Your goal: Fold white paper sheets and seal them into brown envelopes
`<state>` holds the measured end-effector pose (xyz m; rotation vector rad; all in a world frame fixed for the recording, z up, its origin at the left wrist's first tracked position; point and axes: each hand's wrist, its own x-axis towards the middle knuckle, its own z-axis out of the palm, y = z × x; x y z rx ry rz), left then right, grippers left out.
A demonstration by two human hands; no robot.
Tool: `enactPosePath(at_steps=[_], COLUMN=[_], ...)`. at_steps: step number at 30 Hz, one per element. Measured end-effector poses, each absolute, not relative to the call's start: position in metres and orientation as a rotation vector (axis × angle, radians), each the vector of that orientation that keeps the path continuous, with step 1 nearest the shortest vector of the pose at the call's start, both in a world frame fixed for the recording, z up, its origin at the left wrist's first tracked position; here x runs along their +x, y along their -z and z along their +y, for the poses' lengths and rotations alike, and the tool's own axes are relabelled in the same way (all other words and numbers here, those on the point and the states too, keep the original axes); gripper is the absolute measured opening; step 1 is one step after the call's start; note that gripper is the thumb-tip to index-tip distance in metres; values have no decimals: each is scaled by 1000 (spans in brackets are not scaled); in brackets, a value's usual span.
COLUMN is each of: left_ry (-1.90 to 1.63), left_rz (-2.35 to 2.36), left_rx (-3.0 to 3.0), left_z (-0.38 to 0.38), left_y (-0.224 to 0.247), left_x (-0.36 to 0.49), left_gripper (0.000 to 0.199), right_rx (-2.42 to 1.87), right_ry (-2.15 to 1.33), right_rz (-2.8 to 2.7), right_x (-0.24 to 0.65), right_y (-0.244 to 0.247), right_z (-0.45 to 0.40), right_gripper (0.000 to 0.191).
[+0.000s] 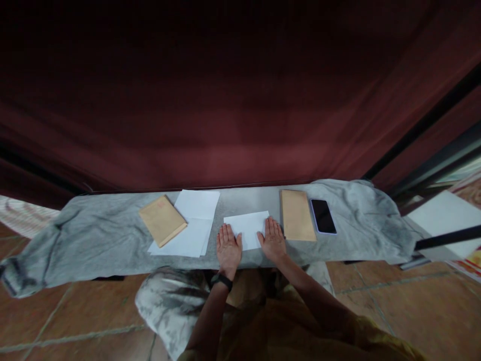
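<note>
A white sheet of paper (249, 230) lies on the grey cloth in front of me. My left hand (229, 249) rests flat on its left end, fingers stretched out and holding nothing. Over the right end, my right hand (273, 239) lies flat too, its fingers extended. To the right is a stack of brown envelopes (298, 215), close to my right hand. Further left, more white sheets (191, 235) lie partly under another brown envelope (162, 219), which is set at an angle.
A phone (323, 216) with a dark screen lies right of the brown stack. The grey cloth (108, 235) is wrinkled at both ends. A dark red panel (240, 125) rises behind it. White paper (447, 215) is at the far right.
</note>
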<state>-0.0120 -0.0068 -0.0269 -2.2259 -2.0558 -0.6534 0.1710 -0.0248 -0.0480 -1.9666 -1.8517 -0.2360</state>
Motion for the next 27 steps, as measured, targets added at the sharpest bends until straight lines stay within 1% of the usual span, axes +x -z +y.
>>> enactPosePath(at_steps=[4,11,18,27], left_ry=[637,484,544,617], left_rz=[-2078,-1854,-1932,-2045], left_rx=[-2211,-2581,-2410,-2246], left_z=[-7,-13,-12,-13], left_y=[19,15,21,26], left_x=[-1,31,5,-23], left_gripper=[61,57,59,62], right_rx=[-1979,-2006,-1982,-2009], right_ry=[202,155,202,139], right_rz=[-1848,-1839,-1831,-1835], right_x=[170,168,169,168], right_y=[45,41,40,39], right_z=[-28,-28,-29,-29], right_gripper=[64,62,62,64])
